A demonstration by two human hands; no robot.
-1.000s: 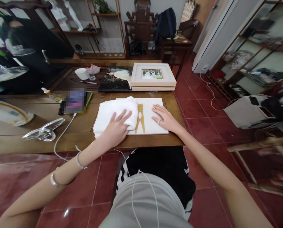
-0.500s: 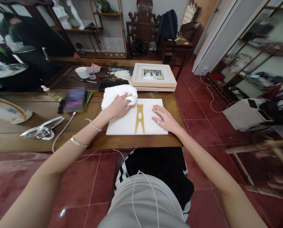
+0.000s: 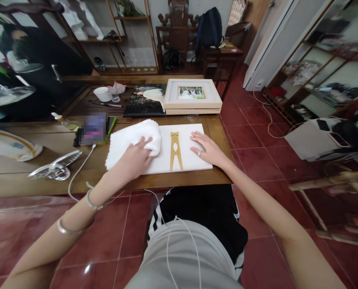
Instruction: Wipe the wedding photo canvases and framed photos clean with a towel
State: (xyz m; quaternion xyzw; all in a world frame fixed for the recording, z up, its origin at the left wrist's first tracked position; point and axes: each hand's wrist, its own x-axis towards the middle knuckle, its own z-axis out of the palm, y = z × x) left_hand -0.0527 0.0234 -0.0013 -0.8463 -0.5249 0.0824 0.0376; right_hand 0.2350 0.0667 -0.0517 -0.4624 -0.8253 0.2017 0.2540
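My left hand [image 3: 136, 157] presses on a folded white towel [image 3: 123, 138], its fingers bent into the fluffy cloth. The towel covers the left part of a flat white board [image 3: 193, 160] on the wooden table. On the middle of that board lies a yellow bear-shaped piece [image 3: 175, 151] with two long legs and an oval hole. To the right of it, my right hand [image 3: 209, 149] rests flat on the board's right side, fingers spread, a ring on one finger.
Behind the board are a pale wooden picture frame [image 3: 193, 96] and a dark photo print [image 3: 142, 102]. On the left lie a clear hair claw [image 3: 57, 165], a phone [image 3: 93, 128] with a white cable, a dropper bottle [image 3: 64, 121] and a white cup [image 3: 103, 94].
My left hand has slid the towel left and toward me, uncovering more of the board beside the yellow piece. My right hand has stayed in place.
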